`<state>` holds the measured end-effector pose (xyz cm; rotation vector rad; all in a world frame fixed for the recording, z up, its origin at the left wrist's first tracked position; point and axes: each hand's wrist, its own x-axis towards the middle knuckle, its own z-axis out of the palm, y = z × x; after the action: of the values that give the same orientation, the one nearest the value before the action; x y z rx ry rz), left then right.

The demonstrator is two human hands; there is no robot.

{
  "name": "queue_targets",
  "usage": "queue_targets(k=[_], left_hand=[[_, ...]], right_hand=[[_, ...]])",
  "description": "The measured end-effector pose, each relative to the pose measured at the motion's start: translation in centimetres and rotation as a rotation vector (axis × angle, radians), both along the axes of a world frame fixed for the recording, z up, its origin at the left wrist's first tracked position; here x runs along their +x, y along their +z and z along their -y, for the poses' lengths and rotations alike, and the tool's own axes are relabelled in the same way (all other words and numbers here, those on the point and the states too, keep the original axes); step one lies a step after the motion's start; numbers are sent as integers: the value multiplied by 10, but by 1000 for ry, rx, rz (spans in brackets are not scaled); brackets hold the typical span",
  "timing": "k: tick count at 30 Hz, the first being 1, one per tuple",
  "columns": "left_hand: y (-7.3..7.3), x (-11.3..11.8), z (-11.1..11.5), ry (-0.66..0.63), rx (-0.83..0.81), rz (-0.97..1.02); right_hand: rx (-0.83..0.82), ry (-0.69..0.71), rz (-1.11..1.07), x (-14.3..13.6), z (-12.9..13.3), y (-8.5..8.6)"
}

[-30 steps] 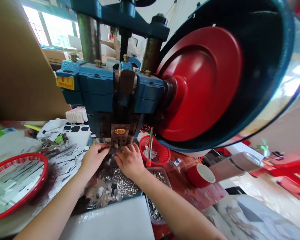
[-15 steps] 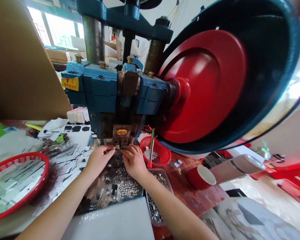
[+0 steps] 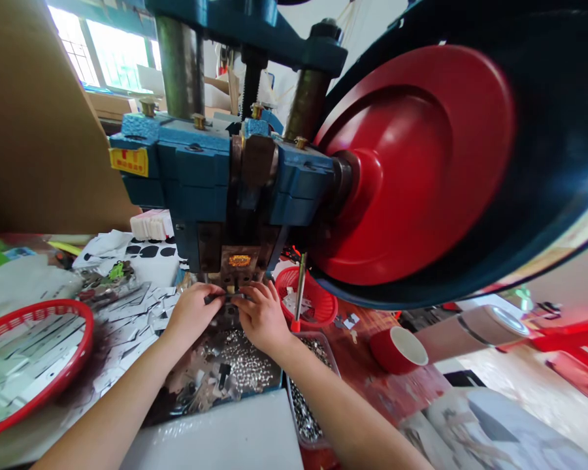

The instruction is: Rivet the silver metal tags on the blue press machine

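A blue press (image 3: 191,173) stands before me, with its dark metal punch block (image 3: 240,261) low in the middle. Just under that block, my left hand (image 3: 196,313) pinches a thin dark strip (image 3: 208,299) between thumb and fingers. Close beside it on the right, my right hand (image 3: 262,316) has its fingertips drawn together at the strip's far end; what they grip is too small to make out. Below both hands, a tray area holds many small shiny metal parts (image 3: 247,362) and flat pale pieces (image 3: 196,378).
A red basket (image 3: 89,339) of flat plates stands at left beside scattered plates (image 3: 132,326). Right of the press are a smaller red basket (image 3: 330,310), a plastic bin (image 3: 294,418) of metal parts, a red cup (image 3: 387,349) and a flask (image 3: 451,336). The large red flywheel (image 3: 411,163) overhangs the right.
The view has shifted slightly closer to the press. The dark strip now shows in my left fingers, and both hands remain under the punch block.
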<state>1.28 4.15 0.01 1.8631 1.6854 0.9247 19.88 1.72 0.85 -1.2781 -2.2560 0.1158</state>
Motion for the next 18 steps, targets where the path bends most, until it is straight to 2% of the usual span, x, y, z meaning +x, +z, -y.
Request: queue_targets(k=[5,8,12,18], left_hand=[[-8,0,-6,-48,-12,38],[-11,2,-9,-73,-22,67],[-10,5,-10,-73,-22,89],[-8,5,-10,-83,-30,125]], right_hand=[[21,8,91,-3,1,5],[12,-6,72,-5,0,6],[-28,-15,18,-4,-1,3],[11,15,163,-1,2,6]])
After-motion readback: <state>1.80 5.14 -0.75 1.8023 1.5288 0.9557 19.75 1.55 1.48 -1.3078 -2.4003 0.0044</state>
